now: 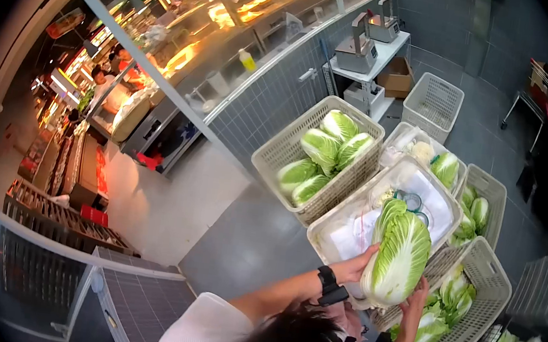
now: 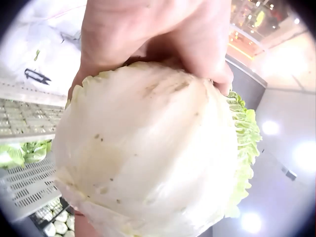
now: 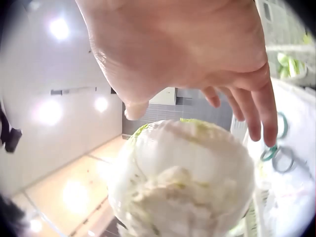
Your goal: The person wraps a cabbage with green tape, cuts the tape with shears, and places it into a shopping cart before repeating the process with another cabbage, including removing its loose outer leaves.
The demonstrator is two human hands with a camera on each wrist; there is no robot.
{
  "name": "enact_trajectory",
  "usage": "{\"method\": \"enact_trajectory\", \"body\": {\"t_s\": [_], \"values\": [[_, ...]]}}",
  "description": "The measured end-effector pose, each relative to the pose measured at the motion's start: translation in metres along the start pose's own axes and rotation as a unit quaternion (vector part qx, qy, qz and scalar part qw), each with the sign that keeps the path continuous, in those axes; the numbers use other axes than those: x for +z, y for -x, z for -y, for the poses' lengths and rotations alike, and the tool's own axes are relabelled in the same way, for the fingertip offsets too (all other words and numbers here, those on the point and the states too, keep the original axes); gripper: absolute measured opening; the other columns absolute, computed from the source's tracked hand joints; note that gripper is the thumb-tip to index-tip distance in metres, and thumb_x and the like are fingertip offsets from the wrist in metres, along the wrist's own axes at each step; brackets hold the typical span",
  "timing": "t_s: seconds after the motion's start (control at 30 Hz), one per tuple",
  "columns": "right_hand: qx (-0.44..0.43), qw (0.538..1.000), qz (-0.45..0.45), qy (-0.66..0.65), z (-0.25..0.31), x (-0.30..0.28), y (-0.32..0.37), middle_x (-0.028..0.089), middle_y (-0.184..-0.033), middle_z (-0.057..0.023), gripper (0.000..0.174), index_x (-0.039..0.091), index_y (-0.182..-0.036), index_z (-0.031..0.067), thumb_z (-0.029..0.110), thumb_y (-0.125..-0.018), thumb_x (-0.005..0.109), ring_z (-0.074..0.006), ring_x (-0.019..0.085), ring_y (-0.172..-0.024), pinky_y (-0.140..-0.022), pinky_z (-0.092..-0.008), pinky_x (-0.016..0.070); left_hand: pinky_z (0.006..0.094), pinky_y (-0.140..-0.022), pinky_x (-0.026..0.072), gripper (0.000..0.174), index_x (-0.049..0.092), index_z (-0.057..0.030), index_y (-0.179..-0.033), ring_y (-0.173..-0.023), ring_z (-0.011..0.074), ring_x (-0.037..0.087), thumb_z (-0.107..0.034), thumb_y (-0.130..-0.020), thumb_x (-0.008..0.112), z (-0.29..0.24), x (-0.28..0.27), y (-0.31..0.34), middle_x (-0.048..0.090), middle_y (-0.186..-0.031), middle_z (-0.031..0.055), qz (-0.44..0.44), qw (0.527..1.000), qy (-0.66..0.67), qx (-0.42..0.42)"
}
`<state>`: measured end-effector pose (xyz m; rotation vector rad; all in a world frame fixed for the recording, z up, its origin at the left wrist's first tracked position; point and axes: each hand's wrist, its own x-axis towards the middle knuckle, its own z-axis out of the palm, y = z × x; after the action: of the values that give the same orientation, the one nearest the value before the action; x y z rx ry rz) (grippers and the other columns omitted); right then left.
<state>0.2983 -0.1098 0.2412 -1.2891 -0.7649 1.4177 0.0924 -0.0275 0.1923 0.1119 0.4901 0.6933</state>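
A large napa cabbage (image 1: pixel 401 256) is held up over the near side of a crate lined with white plastic. My left hand (image 1: pixel 352 266) grips its side; in the left wrist view the thumb and fingers (image 2: pixel 212 59) curl around the cabbage, whose pale base (image 2: pixel 143 153) faces that camera. On the other side, my right hand (image 1: pixel 416 299) is near the base. The right wrist view shows that hand (image 3: pixel 187 54) with loosely extended fingers (image 3: pixel 266 106) and a gap between palm and cabbage. Teal-edged rings (image 1: pixel 412 202) lie on the plastic beyond the cabbage.
A crate (image 1: pixel 265 160) of cabbages stands at left, another crate (image 1: pixel 501 285) with cabbages and loose leaves at right. Behind are more crates, an unfilled crate (image 1: pixel 434 98) and scales (image 1: pixel 356 57) on a white table. A glass-topped partition (image 1: pixel 255 94) runs along the left.
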Motion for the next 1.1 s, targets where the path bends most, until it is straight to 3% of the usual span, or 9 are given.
{"method": "enact_trajectory", "body": {"t_s": [0.13, 0.27, 0.43, 0.53, 0.63, 0.73, 0.87, 0.97, 1.1], "values": [[0.065, 0.988, 0.118, -0.074, -0.045, -0.032, -0.030, 0.045, -0.139, -0.0107, 0.062, 0.030, -0.143, 0.0041, 0.040, -0.096, 0.049, -0.0223, 0.048, -0.123, -0.099, -0.0360, 0.0415, 0.0380, -0.102, 0.0423, 0.069, 0.022, -0.0093, -0.146, -0.122, 0.0232, 0.048, -0.040, -0.093, 0.055, -0.002, 0.036, 0.014, 0.042, -0.140, 0.0109, 0.008, 0.978, -0.174, 0.112], [0.120, 0.950, 0.128, -0.258, -0.048, -0.022, -0.024, 0.040, -0.143, -0.0116, 0.068, 0.031, -0.143, 0.0044, 0.048, -0.094, 0.048, -0.0263, 0.041, -0.130, -0.109, -0.0416, 0.0331, 0.0357, -0.114, 0.0170, 0.085, -0.002, -0.0093, -0.150, -0.140, 0.0206, 0.016, -0.037, -0.094, 0.056, -0.012, 0.084, 0.047, 0.016, -0.153, 0.0091, -0.064, 0.918, -0.365, 0.141], [0.143, 0.946, 0.017, -0.292, -0.047, -0.015, -0.006, 0.051, -0.134, -0.0135, 0.075, 0.041, -0.137, 0.0038, 0.058, -0.087, 0.053, -0.0280, 0.052, -0.120, -0.101, -0.0422, 0.0442, 0.0380, -0.104, 0.0343, 0.066, 0.023, -0.0064, -0.144, -0.127, 0.0228, 0.037, -0.036, -0.093, 0.055, -0.025, 0.069, 0.056, 0.037, -0.137, 0.0099, -0.099, 0.886, -0.433, 0.131], [0.081, 0.954, 0.030, -0.286, -0.037, -0.012, -0.017, 0.051, -0.132, -0.0147, 0.083, 0.041, -0.136, 0.0030, 0.062, -0.081, 0.059, -0.0283, 0.053, -0.118, -0.101, -0.0420, 0.0442, 0.0342, -0.098, 0.0383, 0.054, 0.035, -0.0076, -0.134, -0.119, 0.0214, 0.045, -0.018, -0.088, 0.062, -0.038, 0.079, 0.049, 0.042, -0.130, 0.0101, -0.143, 0.844, -0.452, 0.251], [0.100, 0.946, 0.006, -0.310, -0.022, 0.001, -0.007, 0.051, -0.132, -0.0152, 0.083, 0.041, -0.137, 0.0026, 0.061, -0.080, 0.059, -0.0287, 0.053, -0.118, -0.101, -0.0423, 0.0436, 0.0354, -0.099, 0.0376, 0.049, 0.042, -0.0067, -0.128, -0.117, 0.0222, 0.046, -0.011, -0.084, 0.063, -0.047, 0.106, 0.057, 0.044, -0.127, 0.0102, -0.111, 0.735, -0.558, 0.370], [0.093, 0.931, 0.002, -0.352, -0.014, 0.029, 0.005, 0.051, -0.133, -0.0156, 0.082, 0.040, -0.137, 0.0028, 0.060, -0.081, 0.058, -0.0293, 0.053, -0.118, -0.102, -0.0422, 0.0430, 0.0370, -0.098, 0.0372, 0.045, 0.045, -0.0068, -0.127, -0.116, 0.0212, 0.045, -0.017, -0.087, 0.062, -0.065, 0.121, 0.079, 0.048, -0.123, 0.0088, -0.016, 0.583, -0.728, 0.360], [0.011, 0.936, 0.020, -0.352, -0.014, 0.080, 0.005, 0.049, -0.135, -0.0154, 0.079, 0.040, -0.138, 0.0045, 0.059, -0.083, 0.055, -0.0305, 0.051, -0.121, -0.103, -0.0432, 0.0412, 0.0356, -0.099, 0.0369, 0.049, 0.046, -0.0036, -0.129, -0.115, 0.0231, 0.047, -0.009, -0.083, 0.062, -0.085, 0.100, 0.088, 0.047, -0.125, 0.0105, 0.012, 0.722, -0.626, 0.296], [0.057, 0.905, -0.064, -0.417, -0.035, 0.106, 0.006, 0.051, -0.134, -0.0145, 0.074, 0.043, -0.136, 0.0059, 0.058, -0.085, 0.051, -0.0303, 0.050, -0.121, -0.103, -0.0449, 0.0398, 0.0349, -0.101, 0.0362, 0.050, 0.041, -0.0022, -0.133, -0.118, 0.0225, 0.046, -0.015, -0.088, 0.060, -0.104, 0.080, 0.084, 0.045, -0.131, 0.0109, 0.038, 0.833, -0.493, 0.248], [0.028, 0.868, -0.068, -0.491, -0.059, 0.129, 0.006, 0.054, -0.128, -0.0135, 0.068, 0.046, -0.132, 0.0052, 0.058, -0.090, 0.044, -0.0256, 0.053, -0.117, -0.101, -0.0431, 0.0421, 0.0375, -0.104, 0.0355, 0.049, 0.038, -0.0027, -0.137, -0.126, 0.0210, 0.042, -0.031, -0.098, 0.046, -0.122, 0.045, 0.064, 0.045, -0.137, 0.0099, -0.073, 0.870, -0.448, 0.192]]}}
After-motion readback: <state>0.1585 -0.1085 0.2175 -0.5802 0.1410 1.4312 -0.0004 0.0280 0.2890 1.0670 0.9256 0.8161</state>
